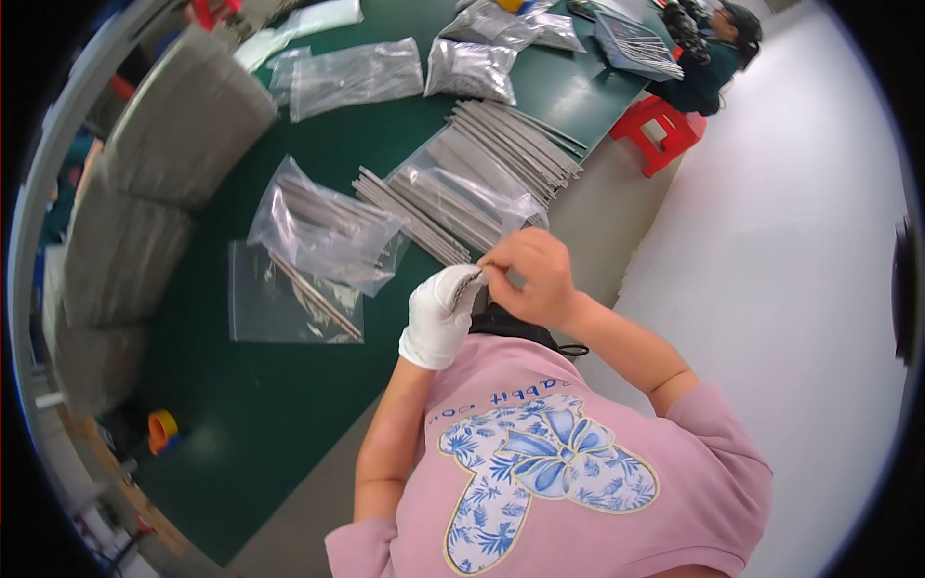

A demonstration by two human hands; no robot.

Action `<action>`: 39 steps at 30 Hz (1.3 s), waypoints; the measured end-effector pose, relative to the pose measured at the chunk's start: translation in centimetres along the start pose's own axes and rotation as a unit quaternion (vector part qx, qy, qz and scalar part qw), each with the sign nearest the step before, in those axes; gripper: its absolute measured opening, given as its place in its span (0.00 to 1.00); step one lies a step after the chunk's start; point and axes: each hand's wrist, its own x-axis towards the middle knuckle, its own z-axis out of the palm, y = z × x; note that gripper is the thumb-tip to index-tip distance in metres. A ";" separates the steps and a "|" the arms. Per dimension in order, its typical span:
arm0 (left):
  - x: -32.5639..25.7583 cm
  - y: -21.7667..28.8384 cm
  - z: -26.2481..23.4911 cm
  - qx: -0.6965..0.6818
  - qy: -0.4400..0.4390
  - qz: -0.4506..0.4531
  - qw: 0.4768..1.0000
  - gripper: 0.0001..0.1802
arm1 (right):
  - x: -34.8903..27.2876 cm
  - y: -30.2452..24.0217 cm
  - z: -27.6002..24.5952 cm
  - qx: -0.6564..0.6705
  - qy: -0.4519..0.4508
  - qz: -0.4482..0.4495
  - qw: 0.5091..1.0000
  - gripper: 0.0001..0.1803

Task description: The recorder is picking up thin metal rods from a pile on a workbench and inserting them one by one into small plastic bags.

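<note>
My left hand (438, 316), in a white glove, is curled round some small dark metallic pieces (466, 287) whose kind I cannot make out. Bare, my right hand (533, 277) meets it at the fingertips, thumb and forefinger pinched on something thin and tiny. Both hands are near the table's edge, in front of my pink shirt. Just beyond them lie grey metal rods (414, 217), and next to these is a clear plastic bag of rods (453, 197). Left of the hands, another clear bag (323, 226) with rods overlaps a flat clear bag (260, 299), on which a few thin rods (316, 297) rest.
More rods (515, 144) and silvery filled bags (472, 69) lie farther along the green table (241, 414). Grey wrapped stacks (188, 116) line its left side, near a yellow tape roll (162, 432). A red stool (659, 133) and another person (708, 63) are at the far right.
</note>
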 end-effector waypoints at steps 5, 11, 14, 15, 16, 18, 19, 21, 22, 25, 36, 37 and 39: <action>0.3 -0.3 0.4 -0.028 -0.040 0.041 0.998 0.04 | -1.0 -0.3 -0.2 0.021 0.084 0.006 0.996 0.05; -0.7 -1.9 1.2 -0.087 0.000 -0.050 0.995 0.09 | 1.7 -0.7 -3.9 0.103 0.176 0.057 0.977 0.06; -0.2 -2.7 2.2 -0.086 0.096 -0.061 0.990 0.18 | -1.0 1.5 -3.0 0.071 0.122 0.103 0.985 0.05; 0.3 -2.9 2.4 -0.064 0.102 -0.041 0.992 0.19 | -2.1 2.2 -2.9 0.052 0.088 0.119 0.988 0.05; 0.6 -2.7 2.6 -0.081 0.107 -0.079 0.988 0.22 | -3.2 2.9 -2.9 0.049 0.095 0.149 0.983 0.04; 1.4 -2.0 2.5 -0.093 0.069 -0.111 0.987 0.23 | -5.0 4.3 -4.7 0.018 0.119 0.192 0.974 0.03; 1.9 -1.5 2.4 -0.106 0.041 -0.145 0.983 0.24 | -5.7 5.1 -5.6 -0.011 0.134 0.230 0.964 0.03; 3.6 -0.4 3.3 -0.096 0.020 -0.153 0.983 0.26 | -7.4 7.3 -8.1 -0.021 0.184 0.284 0.941 0.01; 4.8 0.3 3.9 -0.052 -0.014 -0.096 0.994 0.25 | -7.9 8.5 -9.3 -0.028 0.210 0.293 0.932 0.00; 9.1 1.9 6.5 0.064 -0.135 0.015 0.989 0.17 | -9.8 11.9 -12.3 -0.037 0.249 0.330 0.910 0.01; 21.7 -6.1 25.8 0.310 -0.382 0.200 0.847 0.17 | -21.2 22.0 -25.0 -0.108 0.398 0.442 0.797 0.04; 22.2 -7.0 26.3 0.344 -0.435 0.180 0.813 0.18 | -22.3 22.6 -25.9 -0.100 0.410 0.468 0.777 0.04; 23.5 -7.3 27.8 0.396 -0.521 0.134 0.744 0.20 | -24.8 23.7 -27.3 -0.104 0.423 0.488 0.757 0.05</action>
